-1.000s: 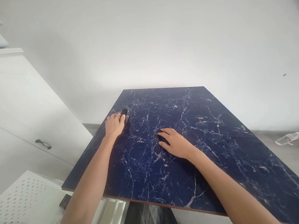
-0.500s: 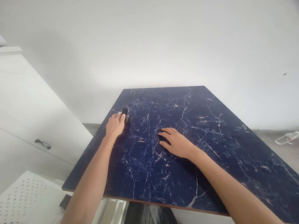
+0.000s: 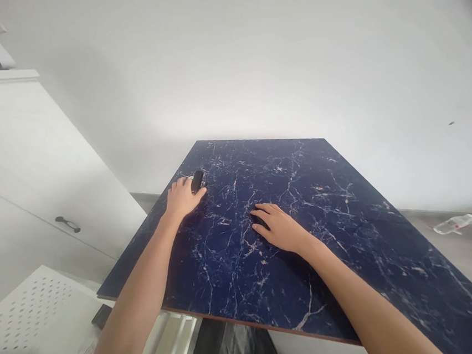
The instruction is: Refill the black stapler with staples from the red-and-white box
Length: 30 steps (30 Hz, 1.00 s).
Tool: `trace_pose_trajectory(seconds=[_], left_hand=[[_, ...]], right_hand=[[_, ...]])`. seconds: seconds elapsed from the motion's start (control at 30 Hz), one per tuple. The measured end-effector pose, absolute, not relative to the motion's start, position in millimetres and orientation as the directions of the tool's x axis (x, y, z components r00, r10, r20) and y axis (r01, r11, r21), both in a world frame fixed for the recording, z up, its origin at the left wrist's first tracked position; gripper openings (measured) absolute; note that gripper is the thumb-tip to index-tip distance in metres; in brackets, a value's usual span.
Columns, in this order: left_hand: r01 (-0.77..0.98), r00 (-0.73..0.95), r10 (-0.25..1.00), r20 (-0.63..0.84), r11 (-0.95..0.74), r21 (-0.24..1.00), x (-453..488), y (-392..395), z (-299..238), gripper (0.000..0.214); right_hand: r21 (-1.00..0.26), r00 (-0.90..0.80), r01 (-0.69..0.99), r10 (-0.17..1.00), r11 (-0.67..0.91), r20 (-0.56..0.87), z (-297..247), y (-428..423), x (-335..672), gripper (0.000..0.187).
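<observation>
Black tool (image 3: pixel 197 181) in left hand (image 3: pixel 183 199) grip, thumb now stretched out; right hand (image 3: pixel 281 229) unchanged, open flat on blue slab (image 3: pixel 350 233)

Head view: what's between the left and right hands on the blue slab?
Only bare slab between the left hand, holding a small black object, and the flat right hand; the head view shows it.

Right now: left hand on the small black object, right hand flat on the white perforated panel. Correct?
No. Head view: right hand lies flat on the dark blue marbled slab, not the perforated panel. Left hand on the small black object: correct.
</observation>
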State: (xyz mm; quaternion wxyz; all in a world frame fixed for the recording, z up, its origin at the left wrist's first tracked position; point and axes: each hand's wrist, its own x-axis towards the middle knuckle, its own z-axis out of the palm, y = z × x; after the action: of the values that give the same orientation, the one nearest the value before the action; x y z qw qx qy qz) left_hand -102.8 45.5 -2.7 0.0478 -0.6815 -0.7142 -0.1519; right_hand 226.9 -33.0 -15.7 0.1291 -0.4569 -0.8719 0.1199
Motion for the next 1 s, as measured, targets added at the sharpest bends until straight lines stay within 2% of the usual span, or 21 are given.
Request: trace_pose_trajectory(seconds=[0.07,0.2,0.3,0.47,0.67,0.87,1.0], left_hand=[[0.994,-0.06,0.957,0.282,0.032,0.101,-101.1,44.7,-4.0,0.066],[0.998,-0.007,0.904,0.428,-0.017,0.052,-94.4,44.8,-8.7,0.05],[0.997,0.032,0.882,0.47,-0.058,0.041,-90.7,45.2,-10.9,0.049],[0.993,-0.063,0.91,0.41,0.016,0.117,-93.5,43.8,-10.9,0.057],[0.986,-0.142,0.952,0.272,0.112,0.122,-96.6,40.0,-12.2,0.088],[0.98,-0.185,0.961,0.207,0.166,0.106,-92.8,40.1,-10.1,0.096],[0.974,-0.212,0.951,0.223,0.188,0.124,-90.9,39.3,-9.8,0.095]], right_hand=[[-0.332,-0.55,0.763,0.827,0.555,0.118,-18.1,-32.2,227.7,0.058],[-0.342,-0.552,0.756,0.825,0.558,0.125,-21.5,-30.7,228.5,0.057],[-0.343,-0.543,0.764,0.832,0.546,0.115,-19.9,-30.8,227.4,0.056],[-0.341,-0.536,0.768,0.836,0.542,0.12,-18.9,-31.9,226.0,0.055],[-0.326,-0.538,0.772,0.834,0.546,0.123,-25.9,-29.5,226.6,0.057],[-0.332,-0.536,0.775,0.838,0.537,0.104,-27.1,-30.2,229.2,0.059],[-0.331,-0.52,0.776,0.841,0.537,0.148,-27.8,-27.4,225.5,0.057]])
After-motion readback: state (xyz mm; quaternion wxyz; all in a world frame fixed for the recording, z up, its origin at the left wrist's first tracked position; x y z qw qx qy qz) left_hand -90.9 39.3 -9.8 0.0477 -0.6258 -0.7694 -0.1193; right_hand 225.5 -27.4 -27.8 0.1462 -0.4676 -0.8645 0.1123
